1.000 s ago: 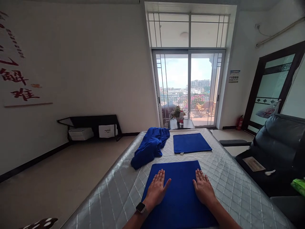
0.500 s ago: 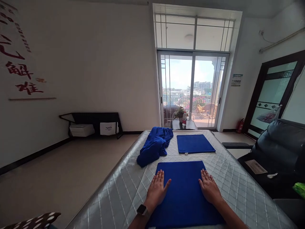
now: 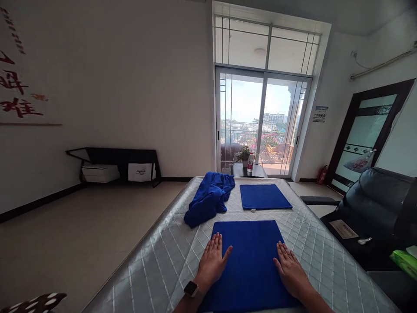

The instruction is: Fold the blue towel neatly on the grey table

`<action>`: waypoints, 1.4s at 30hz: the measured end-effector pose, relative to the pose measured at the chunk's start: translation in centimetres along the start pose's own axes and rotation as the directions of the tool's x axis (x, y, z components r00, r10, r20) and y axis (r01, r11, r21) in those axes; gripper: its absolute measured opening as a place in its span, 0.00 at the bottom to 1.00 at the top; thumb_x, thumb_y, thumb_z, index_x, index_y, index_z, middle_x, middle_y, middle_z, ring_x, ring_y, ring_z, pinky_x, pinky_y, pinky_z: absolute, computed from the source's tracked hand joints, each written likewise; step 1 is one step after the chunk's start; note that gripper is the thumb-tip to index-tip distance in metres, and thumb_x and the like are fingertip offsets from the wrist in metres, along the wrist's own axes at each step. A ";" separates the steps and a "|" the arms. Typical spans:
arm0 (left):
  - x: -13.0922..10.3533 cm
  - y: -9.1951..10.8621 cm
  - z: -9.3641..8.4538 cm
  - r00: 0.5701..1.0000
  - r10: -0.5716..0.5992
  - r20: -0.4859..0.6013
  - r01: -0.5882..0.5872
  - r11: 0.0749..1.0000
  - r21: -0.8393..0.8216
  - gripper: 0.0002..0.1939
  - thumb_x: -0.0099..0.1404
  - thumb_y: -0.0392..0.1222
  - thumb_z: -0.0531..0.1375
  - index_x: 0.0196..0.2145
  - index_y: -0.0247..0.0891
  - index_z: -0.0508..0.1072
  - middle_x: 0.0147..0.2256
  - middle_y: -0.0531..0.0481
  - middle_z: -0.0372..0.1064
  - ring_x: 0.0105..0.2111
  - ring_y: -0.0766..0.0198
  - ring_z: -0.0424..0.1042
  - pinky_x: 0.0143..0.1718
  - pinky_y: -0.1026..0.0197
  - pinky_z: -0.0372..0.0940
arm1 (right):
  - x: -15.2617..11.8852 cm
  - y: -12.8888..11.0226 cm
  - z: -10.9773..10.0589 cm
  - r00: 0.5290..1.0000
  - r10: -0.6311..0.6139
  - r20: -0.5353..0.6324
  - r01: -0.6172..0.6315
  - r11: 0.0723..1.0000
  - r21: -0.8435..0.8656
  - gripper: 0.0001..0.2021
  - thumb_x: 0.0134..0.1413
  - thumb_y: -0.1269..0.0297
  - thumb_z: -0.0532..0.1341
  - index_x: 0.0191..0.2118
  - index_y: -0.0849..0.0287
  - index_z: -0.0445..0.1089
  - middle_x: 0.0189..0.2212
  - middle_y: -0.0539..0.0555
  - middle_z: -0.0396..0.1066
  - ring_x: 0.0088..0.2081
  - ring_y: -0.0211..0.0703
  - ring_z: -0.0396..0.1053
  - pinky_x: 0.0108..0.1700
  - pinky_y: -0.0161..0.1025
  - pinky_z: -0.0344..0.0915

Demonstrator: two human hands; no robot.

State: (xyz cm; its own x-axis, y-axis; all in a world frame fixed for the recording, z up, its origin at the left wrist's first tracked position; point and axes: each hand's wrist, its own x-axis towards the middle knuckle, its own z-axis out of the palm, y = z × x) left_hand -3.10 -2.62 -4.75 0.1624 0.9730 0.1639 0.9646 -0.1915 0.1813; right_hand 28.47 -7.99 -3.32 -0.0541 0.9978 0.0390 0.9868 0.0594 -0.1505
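I see both of my hands lying flat, palms down and fingers spread, on a folded blue towel (image 3: 247, 256) spread on a quilted silver mattress (image 3: 156, 269). The left hand (image 3: 212, 260), with a smartwatch (image 3: 190, 288) on its wrist, rests at the towel's left edge, thumb angled inward. The right hand (image 3: 291, 270) rests at the towel's right edge. Neither hand grips anything; both are open and simply pressing on the cloth.

Compared with a second ago, my hands sit a little further apart, now closer to the two side edges than to the middle, and the towel lies just as flat and square as before. I judge this as smoothing the fold outward, with the cloth nearly neat.

Beyond this towel, further up the mattress, lies a second folded blue towel (image 3: 264, 196), well apart from my hands. To its left sits a crumpled blue towel (image 3: 208, 199), unfolded and heaped.

Past the mattress stands a small dark table with a potted plant (image 3: 244, 154) and a bottle (image 3: 250, 161), in front of a sliding glass door (image 3: 260, 121). A black armchair (image 3: 374, 204) is at the right.
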 end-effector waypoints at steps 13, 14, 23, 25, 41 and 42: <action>-1.6 8.2 -0.6 0.979 0.202 0.003 -0.202 0.976 -0.080 0.42 0.72 0.65 0.36 0.70 0.30 0.51 0.70 0.40 0.45 0.69 0.52 0.46 0.69 0.48 0.49 | -0.2 0.3 0.4 1.000 -0.002 -0.030 0.003 0.999 0.051 0.33 0.68 0.54 0.39 0.71 0.67 0.45 0.71 0.58 0.41 0.72 0.46 0.38 0.71 0.49 0.40; -1.7 10.2 -0.5 0.959 0.283 0.013 -0.280 0.954 -0.105 0.40 0.73 0.64 0.35 0.70 0.32 0.50 0.70 0.41 0.46 0.70 0.53 0.45 0.69 0.48 0.49 | -0.1 0.4 0.4 1.000 -0.004 -0.030 0.005 0.999 0.054 0.32 0.67 0.54 0.39 0.71 0.68 0.46 0.71 0.59 0.42 0.72 0.47 0.37 0.71 0.49 0.40; 0.3 19.1 2.4 0.903 0.430 0.003 -0.420 0.883 -0.207 0.36 0.75 0.57 0.33 0.71 0.32 0.47 0.70 0.41 0.45 0.71 0.55 0.41 0.70 0.47 0.46 | -0.2 0.8 0.7 0.999 -0.044 0.008 0.044 0.999 -0.003 0.31 0.64 0.62 0.42 0.71 0.61 0.47 0.72 0.53 0.40 0.72 0.45 0.36 0.71 0.48 0.38; 0.1 17.4 2.3 0.908 0.418 0.019 -0.408 0.895 -0.180 0.36 0.75 0.58 0.33 0.71 0.32 0.46 0.70 0.42 0.43 0.71 0.55 0.40 0.70 0.47 0.45 | -0.3 0.6 0.5 1.000 -0.029 -0.004 0.029 0.999 0.015 0.31 0.66 0.59 0.40 0.71 0.64 0.47 0.71 0.55 0.40 0.72 0.46 0.37 0.71 0.48 0.38; -6.4 0.7 0.6 0.995 0.092 -0.044 -0.093 0.996 -0.016 0.38 0.74 0.63 0.42 0.71 0.35 0.46 0.70 0.40 0.43 0.70 0.51 0.45 0.68 0.43 0.50 | -0.3 0.4 0.4 0.999 -0.023 -0.041 0.023 1.000 0.003 0.32 0.67 0.56 0.38 0.71 0.68 0.46 0.71 0.58 0.42 0.71 0.45 0.39 0.71 0.49 0.39; -6.4 0.9 0.5 0.996 0.084 -0.040 -0.085 0.996 -0.015 0.38 0.74 0.63 0.42 0.70 0.33 0.46 0.70 0.40 0.43 0.70 0.51 0.45 0.68 0.44 0.50 | -0.3 0.4 0.4 0.999 -0.027 -0.046 0.027 1.000 0.000 0.32 0.67 0.56 0.38 0.71 0.68 0.46 0.71 0.58 0.42 0.71 0.45 0.39 0.71 0.49 0.39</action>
State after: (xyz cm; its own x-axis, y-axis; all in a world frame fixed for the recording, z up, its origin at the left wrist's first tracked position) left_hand -3.20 -8.94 -6.16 0.2347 0.9474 0.2174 0.9440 -0.2755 0.1814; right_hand 28.83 -8.28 -3.78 -0.0738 0.9933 0.0887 0.9850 0.0865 -0.1494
